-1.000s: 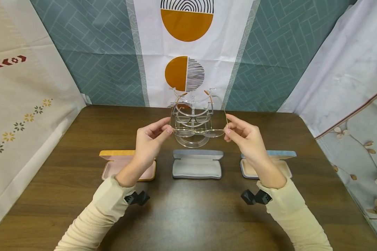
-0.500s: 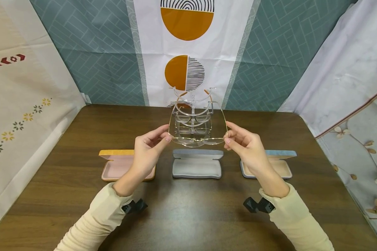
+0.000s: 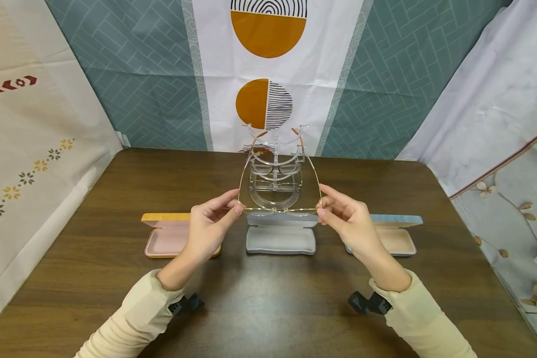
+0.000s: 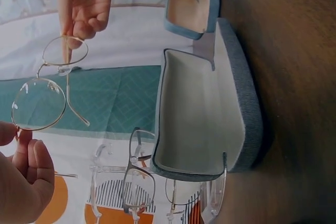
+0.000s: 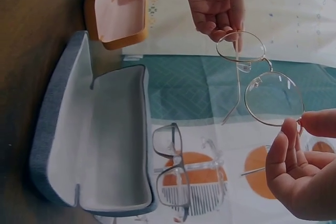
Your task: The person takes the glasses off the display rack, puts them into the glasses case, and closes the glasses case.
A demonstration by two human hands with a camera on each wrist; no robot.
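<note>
A pair of thin gold-rimmed glasses (image 3: 279, 210) is held up between my two hands. My left hand (image 3: 210, 223) pinches the left end of the frame near the hinge, thumb against fingers. At the opposite end my right hand (image 3: 351, 221) pinches the frame in the same way. Both temples are unfolded and point away, their orange tips overlapping the clear display stand (image 3: 273, 205) in the head view. Round clear lenses (image 5: 274, 99) show in both wrist views. Below the glasses lies an open grey glasses case (image 3: 281, 243), its lid partly behind the lenses.
Grey-framed glasses (image 3: 275, 170) sit on the stand, with thin-rimmed glasses lower down. An open orange case (image 3: 167, 242) with pink lining lies left, partly behind my left hand. An open blue case (image 3: 398, 242) lies right. Patterned cloths surround the wooden table (image 3: 268, 308).
Both hands have drawn the gold-rimmed glasses nearer to me, away from the stand. Their front now overlaps the grey case's lid in the head view. The cases have stayed put.
</note>
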